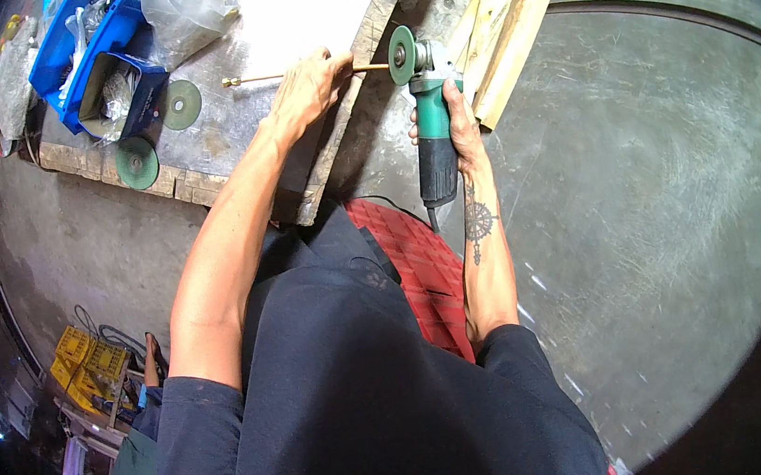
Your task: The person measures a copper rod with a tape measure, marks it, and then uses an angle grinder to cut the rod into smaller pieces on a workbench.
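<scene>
My left hand (312, 88) is closed around a thin brass-coloured rod (259, 79) at the edge of the metal-topped table (232, 128). One end of the rod, with a small fitting on it, lies over the tabletop. Its other end sticks out past the table edge. A green-and-black angle grinder (432, 124) is upright in my right hand (462, 125), the thumb along its body. The grinder's green disc (401, 55) is at the rod's outer end; I cannot tell whether they touch or whether the disc is spinning.
Two loose discs (181, 104) lie near blue bins (102, 58) and a clear plastic bag (186, 16). Wooden planks (516, 30) rest beyond the grinder. Red slatted plastic (417, 266) is below me. Another person (137, 472) and a yellow crate (90, 364) are at lower left.
</scene>
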### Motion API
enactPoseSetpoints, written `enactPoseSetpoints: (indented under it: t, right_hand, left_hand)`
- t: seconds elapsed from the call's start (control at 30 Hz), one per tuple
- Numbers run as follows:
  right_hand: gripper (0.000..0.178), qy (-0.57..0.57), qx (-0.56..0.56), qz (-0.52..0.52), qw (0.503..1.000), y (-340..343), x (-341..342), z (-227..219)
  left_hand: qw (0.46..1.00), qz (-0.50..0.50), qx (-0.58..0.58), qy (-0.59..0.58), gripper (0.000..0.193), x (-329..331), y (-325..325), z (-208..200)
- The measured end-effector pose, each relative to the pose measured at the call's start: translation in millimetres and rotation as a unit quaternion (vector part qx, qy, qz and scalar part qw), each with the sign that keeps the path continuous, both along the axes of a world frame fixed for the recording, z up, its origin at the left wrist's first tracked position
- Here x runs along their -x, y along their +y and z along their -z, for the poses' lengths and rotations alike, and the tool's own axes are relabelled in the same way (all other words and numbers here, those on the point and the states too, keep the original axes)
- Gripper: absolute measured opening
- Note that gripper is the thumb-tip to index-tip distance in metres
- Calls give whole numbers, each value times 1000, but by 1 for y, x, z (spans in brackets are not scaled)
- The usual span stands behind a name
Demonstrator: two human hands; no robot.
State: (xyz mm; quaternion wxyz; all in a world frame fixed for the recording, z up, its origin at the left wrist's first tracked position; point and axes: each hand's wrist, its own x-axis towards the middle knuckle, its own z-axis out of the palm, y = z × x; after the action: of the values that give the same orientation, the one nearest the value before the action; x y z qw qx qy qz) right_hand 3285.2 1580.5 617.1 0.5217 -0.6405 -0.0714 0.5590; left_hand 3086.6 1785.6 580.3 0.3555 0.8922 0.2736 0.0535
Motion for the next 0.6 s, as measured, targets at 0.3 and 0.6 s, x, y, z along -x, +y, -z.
enactPoseSetpoints:
  t: [0.3, 0.6]
  right_hand:
    - [81, 6, -10, -2, 1000, 6, -4, 2]
    - [80, -1, -14, 5, 1000, 8, -4, 2]
  left_hand:
    - [1000, -1, 5, 15, 52, -2, 3, -8]
    - [1000, 5, 2, -7, 44, -1, 5, -2]
